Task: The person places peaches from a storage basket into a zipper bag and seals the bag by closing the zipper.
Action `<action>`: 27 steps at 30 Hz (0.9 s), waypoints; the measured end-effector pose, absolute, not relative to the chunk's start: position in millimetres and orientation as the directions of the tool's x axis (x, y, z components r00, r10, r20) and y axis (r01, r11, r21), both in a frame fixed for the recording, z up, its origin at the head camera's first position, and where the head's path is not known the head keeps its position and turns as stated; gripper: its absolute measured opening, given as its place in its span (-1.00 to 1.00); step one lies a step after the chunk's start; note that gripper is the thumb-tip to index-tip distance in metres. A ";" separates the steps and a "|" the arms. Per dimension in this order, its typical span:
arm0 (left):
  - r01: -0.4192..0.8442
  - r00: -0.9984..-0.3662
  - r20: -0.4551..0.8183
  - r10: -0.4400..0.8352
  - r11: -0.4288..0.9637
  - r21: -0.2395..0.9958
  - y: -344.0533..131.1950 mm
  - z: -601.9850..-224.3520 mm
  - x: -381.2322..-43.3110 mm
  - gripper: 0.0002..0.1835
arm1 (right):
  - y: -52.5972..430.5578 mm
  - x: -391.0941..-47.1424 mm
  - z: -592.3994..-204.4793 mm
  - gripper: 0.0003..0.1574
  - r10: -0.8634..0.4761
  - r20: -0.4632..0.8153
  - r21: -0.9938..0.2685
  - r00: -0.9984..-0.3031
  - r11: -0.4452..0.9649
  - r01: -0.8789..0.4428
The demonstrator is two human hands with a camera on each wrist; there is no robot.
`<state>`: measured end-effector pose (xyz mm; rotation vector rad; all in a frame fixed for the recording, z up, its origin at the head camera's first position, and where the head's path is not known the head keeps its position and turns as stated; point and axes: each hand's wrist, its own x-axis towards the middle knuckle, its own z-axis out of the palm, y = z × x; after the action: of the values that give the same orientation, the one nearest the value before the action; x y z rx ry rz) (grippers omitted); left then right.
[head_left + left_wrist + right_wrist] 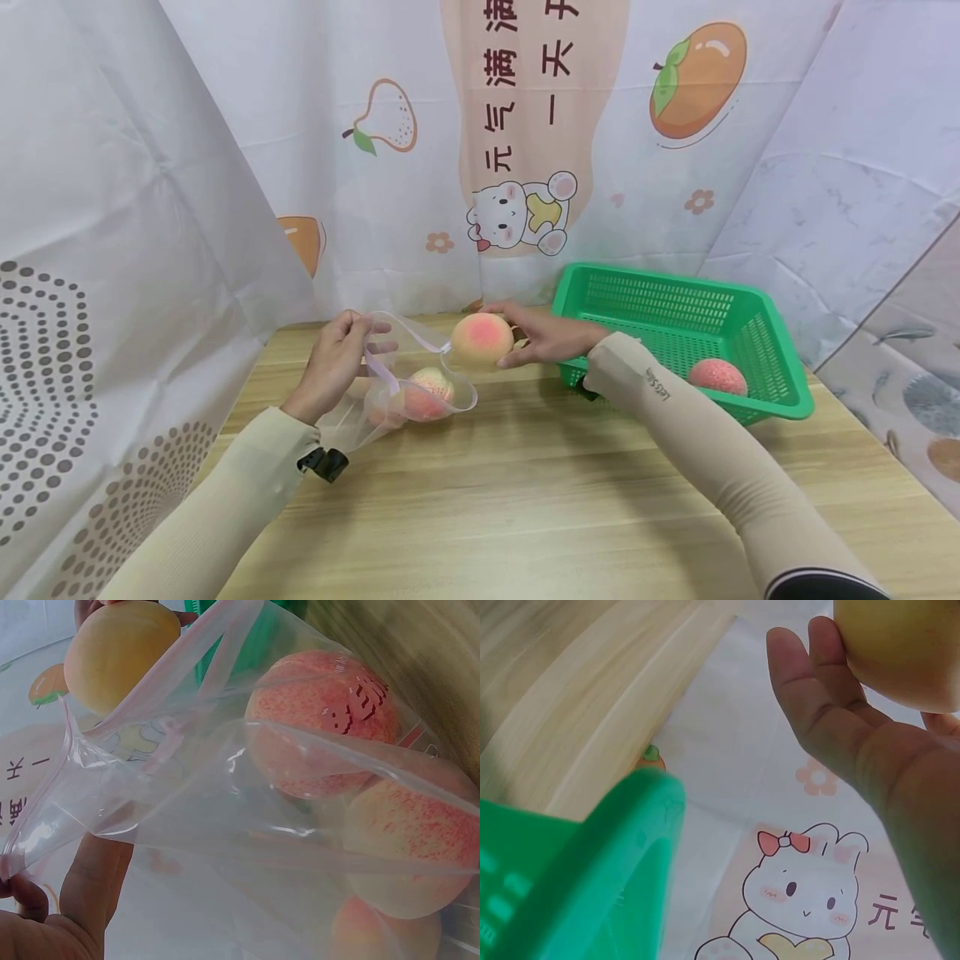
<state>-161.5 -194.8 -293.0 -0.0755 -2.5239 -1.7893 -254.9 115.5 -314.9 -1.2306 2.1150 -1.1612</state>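
Observation:
My left hand point(335, 360) pinches the rim of a clear plastic zip bag point(202, 802), holding its mouth apart on the left of the table. Inside the bag are several peaches, one of them a pink-speckled peach point(322, 724) with dark red lettering. My right hand point(543, 332) grips a yellow peach with a pink blush point(482, 339), which is just right of the bag's mouth. In the right wrist view the fingers point(810, 682) curve along that peach's side.
A green plastic basket point(780, 367) stands at the right of the wooden table point(510, 508), beneath my right forearm. One pink peach point(717, 377) lies in it. A printed cloth point(405, 208) hangs behind the table's back edge.

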 end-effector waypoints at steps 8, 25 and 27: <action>0.068 -0.998 0.068 0.012 0.340 0.938 -194.8 -292.8 -162.7 -0.59 | 106.6 -250.0 -312.8 -0.04 -0.870 0.041 -0.836 -0.491 0.239 -0.494; 0.064 -0.998 0.069 0.000 0.370 0.927 -194.5 -292.9 -164.4 -0.59 | 90.2 -240.3 -311.1 -0.02 -0.880 0.036 -0.817 -0.474 0.247 -0.521; 0.062 -0.998 0.067 -0.001 0.369 0.927 -194.3 -292.9 -164.2 -0.59 | 88.3 -239.3 -311.6 -0.01 -0.878 0.027 -0.823 -0.477 0.251 -0.509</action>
<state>-164.2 -194.3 -292.9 -0.0571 -2.5527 -1.7322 -239.3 88.3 -311.6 -1.2618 2.0872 -1.1178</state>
